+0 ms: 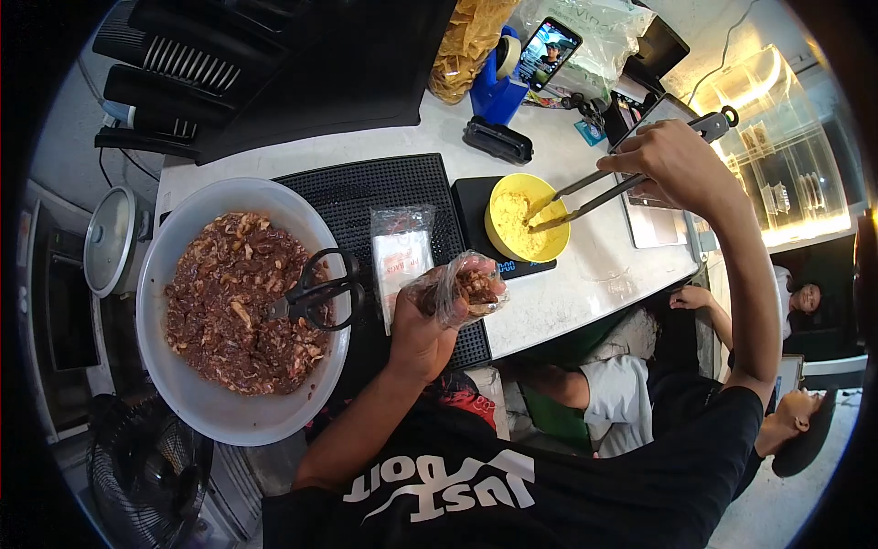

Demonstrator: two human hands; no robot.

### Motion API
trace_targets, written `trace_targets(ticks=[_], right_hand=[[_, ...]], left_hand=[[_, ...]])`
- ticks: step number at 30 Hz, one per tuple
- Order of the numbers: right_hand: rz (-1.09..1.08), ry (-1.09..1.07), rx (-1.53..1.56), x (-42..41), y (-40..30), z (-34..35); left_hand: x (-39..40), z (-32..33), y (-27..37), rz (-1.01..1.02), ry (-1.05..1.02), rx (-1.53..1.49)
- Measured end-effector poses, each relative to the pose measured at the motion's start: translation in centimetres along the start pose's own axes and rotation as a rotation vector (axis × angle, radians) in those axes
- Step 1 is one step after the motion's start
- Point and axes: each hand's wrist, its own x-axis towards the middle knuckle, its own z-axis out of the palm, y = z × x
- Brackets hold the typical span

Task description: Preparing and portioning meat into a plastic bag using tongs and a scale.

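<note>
My left hand point(426, 329) holds a clear plastic bag point(473, 291) with dark marinated meat inside, above the edge of a black rubber mat. My right hand point(675, 165) grips metal tongs point(603, 199), whose tips rest in a yellow bowl point(528, 218) of pale yellow food. Under that bowl is a black digital scale point(473, 199). A large white plastic basin point(240, 425) of marinated meat point(240, 302) stands to the left, with black-handled scissors point(326, 291) stuck into the meat. Between basin and bowl lies a pack of plastic bags point(405, 257) on the mat.
Behind the scale are a black case point(498, 140), a blue tape dispenser point(497, 96), a phone point(549, 53) and plastic bags point(603, 34). A clear lit display case point(775, 144) stands at the right. Other people are near the table's right side; a fan point(147, 466) is at lower left.
</note>
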Motion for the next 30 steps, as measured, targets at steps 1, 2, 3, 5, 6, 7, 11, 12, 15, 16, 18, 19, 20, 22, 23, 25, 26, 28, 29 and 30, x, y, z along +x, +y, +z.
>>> trace_targets(ticks=[1,2,3,5,6,7,11,12,15,16,18,19,20,22,23,25,26,28,29,30], right_hand=[[0.000,0.001,-0.001,0.1,0.0,0.1],[0.000,0.002,-0.008,0.1,0.1,0.2],[0.000,0.003,-0.015,0.2,0.1,0.2],[-0.006,0.014,-0.034,0.3,0.0,0.2],[-0.013,0.024,-0.053,0.3,-0.1,0.2],[-0.012,0.024,-0.054,0.2,-0.1,0.2],[-0.046,0.082,-0.084,-0.3,-0.5,-0.1],[-0.035,0.101,-0.116,-0.5,-0.8,-0.5],[-0.015,0.136,-0.194,-1.0,-1.5,-1.7],[-0.015,0.134,-0.195,-1.1,-2.1,-2.2],[0.032,0.166,-0.316,-1.1,-3.6,-3.3],[0.031,0.165,-0.316,-0.9,-4.3,-3.7],[0.042,0.139,-0.368,-0.7,-4.9,-4.1],[0.052,0.109,-0.423,-0.3,-6.3,-4.8],[0.092,0.002,-0.427,0.0,-7.2,-5.1],[0.090,-0.066,-0.407,0.4,-7.9,-5.3],[0.087,-0.065,-0.410,0.6,-8.4,-5.4],[0.083,0.083,-0.401,1.3,-9.6,-5.6],[0.085,0.078,-0.430,1.4,-9.8,-5.5],[0.083,0.074,-0.435,1.5,-10.0,-5.7]], left_hand=[[0.0,0.0,0.0,-0.002,0.002,-0.001],[0.0,0.0,0.0,-0.004,0.006,-0.002],[0.0,0.0,0.0,-0.003,0.005,-0.002],[-0.1,0.1,0.0,-0.010,0.017,-0.003],[-0.1,0.1,0.0,-0.010,0.016,-0.003],[-0.1,0.0,0.0,-0.012,0.012,-0.007],[-0.1,0.0,0.0,-0.017,0.011,0.006],[-0.1,0.0,0.0,-0.015,0.012,0.004],[0.0,0.1,-0.1,-0.015,0.017,0.016],[0.0,0.1,-0.1,-0.017,0.020,0.017],[-0.1,0.0,-0.1,-0.020,0.026,0.018],[0.0,-0.1,-0.1,-0.022,0.019,0.022],[0.0,-0.1,-0.2,-0.026,0.011,0.024],[0.0,0.1,-0.1,-0.027,0.009,0.009],[0.0,0.1,0.0,-0.025,0.010,-0.001],[0.2,0.0,-0.1,-0.011,-0.007,-0.009],[0.2,-0.1,-0.1,0.005,-0.022,-0.013],[0.1,0.1,-0.1,0.030,-0.022,-0.062],[0.2,0.3,-0.2,0.048,-0.028,-0.113],[0.2,0.4,-0.2,0.049,-0.030,-0.119]])
